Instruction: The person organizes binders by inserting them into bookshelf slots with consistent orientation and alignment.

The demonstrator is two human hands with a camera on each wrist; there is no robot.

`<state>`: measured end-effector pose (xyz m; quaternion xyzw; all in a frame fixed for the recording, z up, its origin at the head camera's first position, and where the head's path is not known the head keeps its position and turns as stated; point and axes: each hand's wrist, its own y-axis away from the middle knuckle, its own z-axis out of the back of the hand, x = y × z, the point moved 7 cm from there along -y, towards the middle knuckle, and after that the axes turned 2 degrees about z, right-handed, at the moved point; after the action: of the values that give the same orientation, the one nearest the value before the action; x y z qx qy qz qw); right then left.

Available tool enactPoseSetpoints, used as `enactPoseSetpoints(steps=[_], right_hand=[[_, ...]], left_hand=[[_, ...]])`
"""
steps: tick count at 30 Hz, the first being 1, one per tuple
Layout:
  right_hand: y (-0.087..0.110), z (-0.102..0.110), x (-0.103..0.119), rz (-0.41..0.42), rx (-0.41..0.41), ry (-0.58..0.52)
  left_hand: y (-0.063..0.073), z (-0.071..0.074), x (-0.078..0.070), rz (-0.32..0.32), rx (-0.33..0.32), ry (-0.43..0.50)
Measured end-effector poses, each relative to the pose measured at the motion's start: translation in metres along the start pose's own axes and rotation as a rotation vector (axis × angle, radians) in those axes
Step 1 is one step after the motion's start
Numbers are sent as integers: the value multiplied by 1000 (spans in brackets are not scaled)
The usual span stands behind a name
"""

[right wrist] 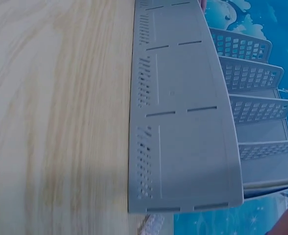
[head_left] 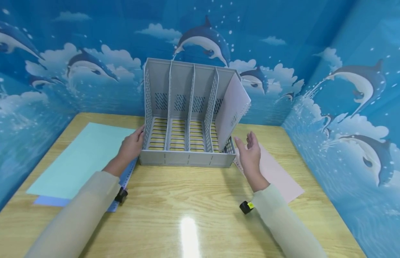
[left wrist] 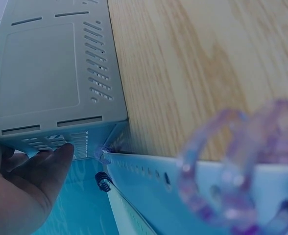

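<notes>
A grey file rack (head_left: 187, 158) with several upright compartments stands at the back of the table. My left hand (head_left: 130, 145) grips its left side near the front; in the left wrist view, the fingers (left wrist: 56, 164) bend against the perforated side wall. A pale pink ring-bound notebook (head_left: 233, 107) stands tilted in the rightmost compartment, its coils facing right. Beside the rack's right front corner, my right hand (head_left: 251, 161) is held with thumb and fingers apart, holding nothing. In the right wrist view, just a sliver of that hand shows at the lower right corner.
Left on the table, a mint-green notebook (head_left: 90, 154) overlaps a blue notebook (head_left: 53, 200); purplish rings (left wrist: 190, 171) show up close. A pink notebook (head_left: 280, 175) lies flat at the right, partly under my right arm. Dolphin-printed sheeting (head_left: 116, 46) encloses the table.
</notes>
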<state>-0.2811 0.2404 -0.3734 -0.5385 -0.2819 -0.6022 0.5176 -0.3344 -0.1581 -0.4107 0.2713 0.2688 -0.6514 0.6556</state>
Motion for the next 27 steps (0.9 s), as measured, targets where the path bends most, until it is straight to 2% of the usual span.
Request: enactPoseSetpoints(steps=[15, 22, 27], right_hand=[[6, 28, -13, -62, 14, -6], [8, 35, -23, -90, 48, 86], [12, 37, -27, -61, 87, 240]], left_hand=[[0, 0, -2, 7, 1, -28], [2, 2, -5, -10, -3, -60], [3, 4, -9, -24, -30, -126]])
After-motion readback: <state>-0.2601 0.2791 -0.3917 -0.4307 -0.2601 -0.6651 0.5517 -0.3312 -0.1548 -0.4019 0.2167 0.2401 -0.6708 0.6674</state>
